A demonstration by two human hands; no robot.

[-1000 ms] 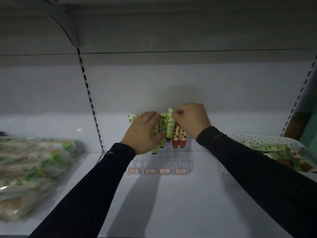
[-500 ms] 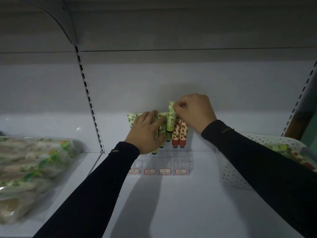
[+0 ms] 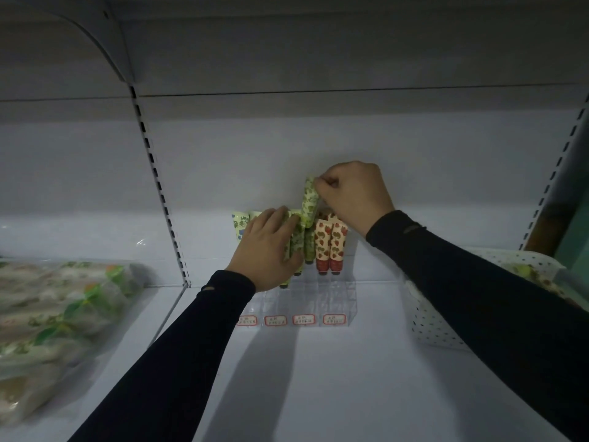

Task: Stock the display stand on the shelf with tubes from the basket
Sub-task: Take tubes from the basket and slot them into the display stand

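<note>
A clear display stand [image 3: 338, 298] with red-edged labels along its front sits on the white shelf against the back wall. Green-patterned tubes [image 3: 298, 242] and two red strawberry tubes [image 3: 331, 247] stand upright in its back rows. My right hand [image 3: 353, 196] pinches the top of one green tube [image 3: 309, 202], held raised above the others. My left hand [image 3: 267, 247] wraps around the standing green tubes and hides part of them. The white perforated basket [image 3: 446, 330] with more tubes stands at the right, behind my right sleeve.
A clear plastic bag of green-and-white packets [image 3: 54, 317] lies on the neighbouring shelf section at left. A slotted upright [image 3: 159, 186] divides the two sections. Another shelf board hangs overhead. Bare white shelf [image 3: 318, 384] spreads in front of the stand.
My right hand has lifted the green tube upward, out from among the others. My left hand has stayed on the standing green tubes.
</note>
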